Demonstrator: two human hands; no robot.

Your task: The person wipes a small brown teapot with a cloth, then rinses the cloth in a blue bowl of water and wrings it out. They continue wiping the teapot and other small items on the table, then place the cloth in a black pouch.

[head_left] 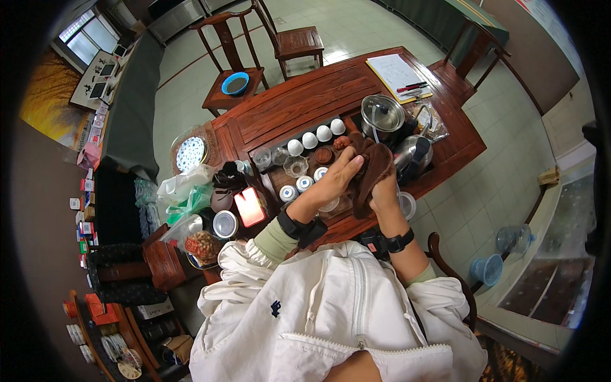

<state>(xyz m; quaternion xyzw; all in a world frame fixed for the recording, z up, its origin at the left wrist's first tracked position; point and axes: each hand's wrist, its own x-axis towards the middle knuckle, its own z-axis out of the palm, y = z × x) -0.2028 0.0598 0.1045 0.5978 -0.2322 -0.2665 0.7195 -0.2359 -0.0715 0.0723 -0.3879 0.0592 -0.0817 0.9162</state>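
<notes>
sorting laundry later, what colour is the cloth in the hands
Dark brown cloth, gripped by both the left hand and right hand; head view.

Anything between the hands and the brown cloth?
No. Both the left hand and the right hand are already gripping the brown cloth, held above the tea tray with its small white cups. Nothing visible sits between.

Tea room: carved wooden tea table [299, 105], small white cups [316, 138], kettle [383, 116].
</notes>
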